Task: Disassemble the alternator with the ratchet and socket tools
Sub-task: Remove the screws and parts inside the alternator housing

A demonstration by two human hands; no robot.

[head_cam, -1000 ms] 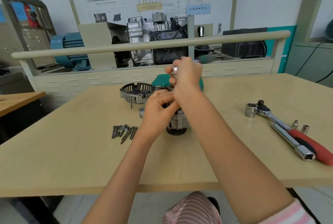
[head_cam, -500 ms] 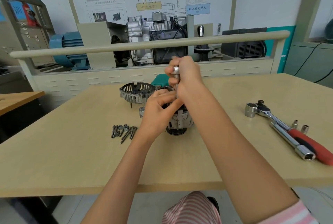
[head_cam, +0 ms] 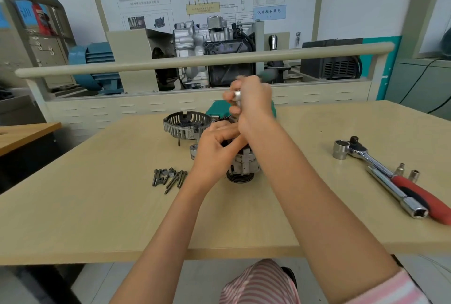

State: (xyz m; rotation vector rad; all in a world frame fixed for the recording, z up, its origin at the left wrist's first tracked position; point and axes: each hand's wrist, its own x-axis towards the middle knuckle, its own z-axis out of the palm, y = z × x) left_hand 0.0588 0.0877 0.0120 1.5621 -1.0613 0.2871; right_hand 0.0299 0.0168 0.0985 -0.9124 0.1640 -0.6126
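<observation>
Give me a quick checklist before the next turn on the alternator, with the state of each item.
1. Left hand grips the alternator: ok.
2. Right hand grips the socket driver standing upright over the alternator: ok.
3. Driver seated on its fastener: cannot tell, the hands hide it.
4. Removed bolts lie together on the table, left of the alternator: ok.
5. Ratchet lies apart, off to the right: ok.
6. Removed end cover sits behind, apart from the work: ok.

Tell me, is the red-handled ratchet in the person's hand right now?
No, the red-handled ratchet lies on the table off to the right, while the right hand grips a small silver tool over the alternator.
</observation>
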